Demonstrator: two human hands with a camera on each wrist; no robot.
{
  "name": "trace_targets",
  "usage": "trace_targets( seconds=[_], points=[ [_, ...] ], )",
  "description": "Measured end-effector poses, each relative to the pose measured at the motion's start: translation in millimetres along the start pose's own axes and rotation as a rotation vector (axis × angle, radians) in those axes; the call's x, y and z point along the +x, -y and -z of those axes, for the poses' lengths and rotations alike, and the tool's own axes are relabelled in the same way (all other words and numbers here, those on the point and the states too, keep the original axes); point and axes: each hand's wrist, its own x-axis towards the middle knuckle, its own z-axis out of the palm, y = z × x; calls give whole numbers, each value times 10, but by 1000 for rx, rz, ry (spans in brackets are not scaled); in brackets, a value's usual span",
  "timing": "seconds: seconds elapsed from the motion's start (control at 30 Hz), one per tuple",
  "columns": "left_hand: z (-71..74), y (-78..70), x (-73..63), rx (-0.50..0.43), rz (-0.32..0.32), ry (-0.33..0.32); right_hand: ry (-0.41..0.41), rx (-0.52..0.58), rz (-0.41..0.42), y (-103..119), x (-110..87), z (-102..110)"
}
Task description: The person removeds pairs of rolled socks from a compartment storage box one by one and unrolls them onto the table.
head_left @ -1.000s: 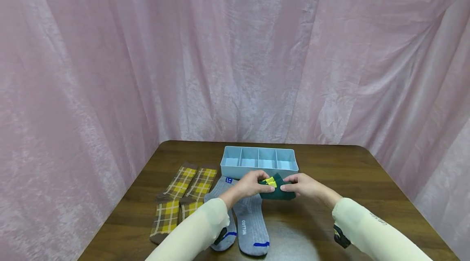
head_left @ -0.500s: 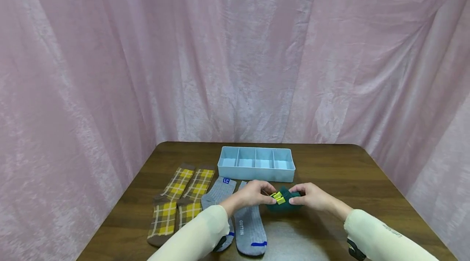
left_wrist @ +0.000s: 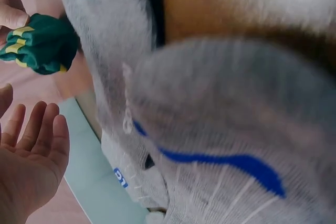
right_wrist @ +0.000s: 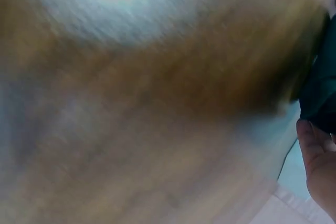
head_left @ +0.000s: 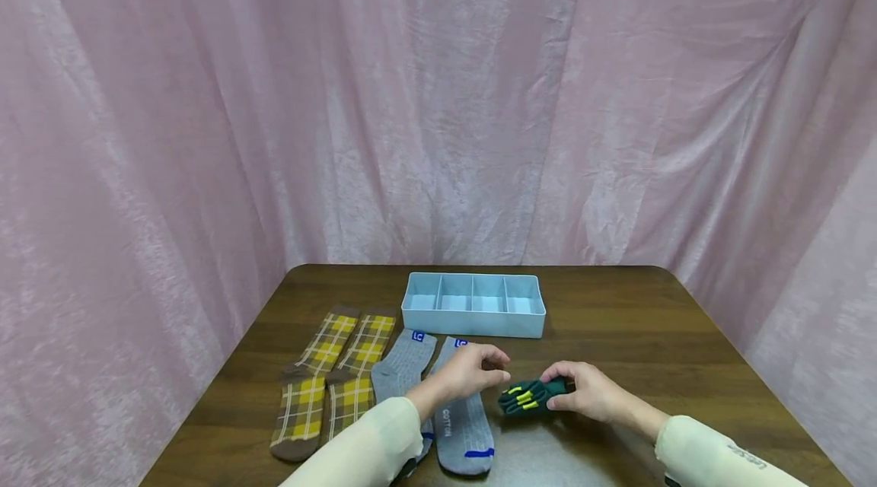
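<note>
In the head view my right hand (head_left: pixel 591 393) pinches a balled-up bundle of dark green socks (head_left: pixel 526 397) with yellow stripes, thumb in front and fingers behind. The bundle sits low over the table. My left hand (head_left: pixel 469 371) is off to its left, fingers parted and holding nothing, above the pair of grey socks (head_left: pixel 460 426). The left wrist view shows the left palm (left_wrist: pixel 31 174) free, with the green bundle (left_wrist: pixel 50 48) beyond it in the other hand's fingers. Only an edge of the bundle (right_wrist: pixel 319 90) shows in the right wrist view.
A light blue box (head_left: pixel 473 324) with several bare compartments stands behind the hands. Yellow-and-brown plaid socks (head_left: pixel 301 405) lie flat at the left, beside the grey ones. The wooden table (head_left: pixel 651 335) ends at a pink curtain (head_left: pixel 438 106).
Both hands held the green bundle earlier. It has come down toward me, and its folded flat shape is now a compact ball. The left hand has let go and drawn away leftward.
</note>
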Motion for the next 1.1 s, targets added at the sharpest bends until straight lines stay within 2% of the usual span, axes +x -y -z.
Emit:
trace_targets(
  seconds=[0.13, 0.33, 0.57, 0.73, 0.97, 1.1],
  points=[
    [-62, 12, -19, 7, 4, 3, -12, -23, 37, -7, -51, -20],
    [-106, 17, -65, -14, -2, 1, 14, -2, 98, 27, -103, 15],
    [-138, 17, -130, -40, 2, -15, 7, -65, 49, 2, -82, 14],
    [-170, 14, -216, -46, 6, -49, 9, -79, 17, 22, -38, 8],
    [-250, 20, -313, -63, 14, -94, -32, -112, -7, 44, 1, -20],
    [-305, 29, -350, -61, 4, -86, -53, -138, -21, 43, 5, -46]
  ],
)
